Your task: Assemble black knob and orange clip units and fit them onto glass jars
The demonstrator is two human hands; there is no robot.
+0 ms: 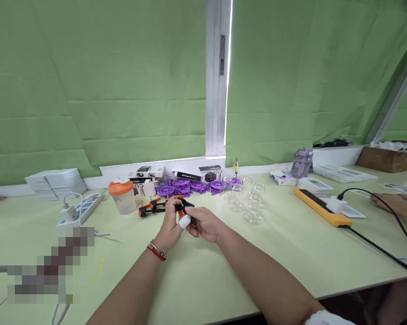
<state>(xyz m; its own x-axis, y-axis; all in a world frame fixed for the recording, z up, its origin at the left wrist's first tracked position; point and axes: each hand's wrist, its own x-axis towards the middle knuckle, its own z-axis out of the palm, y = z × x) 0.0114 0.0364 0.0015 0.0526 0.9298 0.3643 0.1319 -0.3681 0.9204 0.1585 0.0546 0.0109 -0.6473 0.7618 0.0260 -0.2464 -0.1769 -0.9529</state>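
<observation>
Near the middle of the table, my left hand is closed around a black and orange bar clamp. The left thumb seems to have a white wrap on it, and a bracelet and a red band circle that wrist. My right hand pinches a black part of the same clamp from the right, and its fingers partly hide it. Just left of the hands, more black and orange bar clamps lie on the table. Behind them spreads a pile of purple spoked plastic pieces.
Several clear glass jars stand right of my hands. An orange-lidded cup, a white power strip and white stacks are at left. A yellow power strip with cables lies at right, near another person's hand.
</observation>
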